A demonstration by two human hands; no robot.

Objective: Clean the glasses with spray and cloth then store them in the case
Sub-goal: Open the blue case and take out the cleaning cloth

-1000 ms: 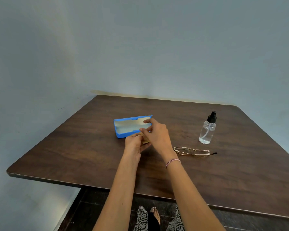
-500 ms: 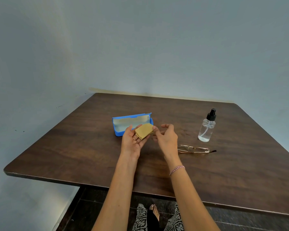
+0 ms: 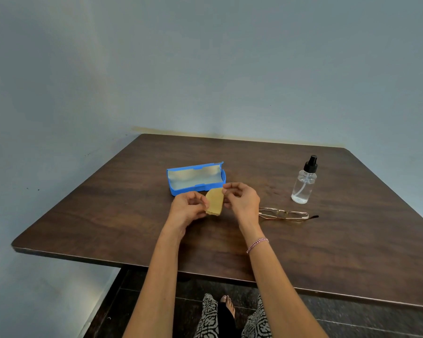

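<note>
Cloth (image 3: 215,201), formerly in the left palm alone, now hangs between left grip (image 3: 187,209) and right grip (image 3: 242,200), each pinching an edge. Open case (image 3: 195,189) just beyond them; glasses (image 3: 283,214) and spray bottle (image 3: 303,184) on the table (image 3: 108,215), right of the right grip.

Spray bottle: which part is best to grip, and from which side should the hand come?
Probably the clear round body of the spray bottle, below the black pump head. It stands upright, so come level from the side nearest the right hand, passing above the glasses that lie in front of it. That hand pinches the cloth.
</note>
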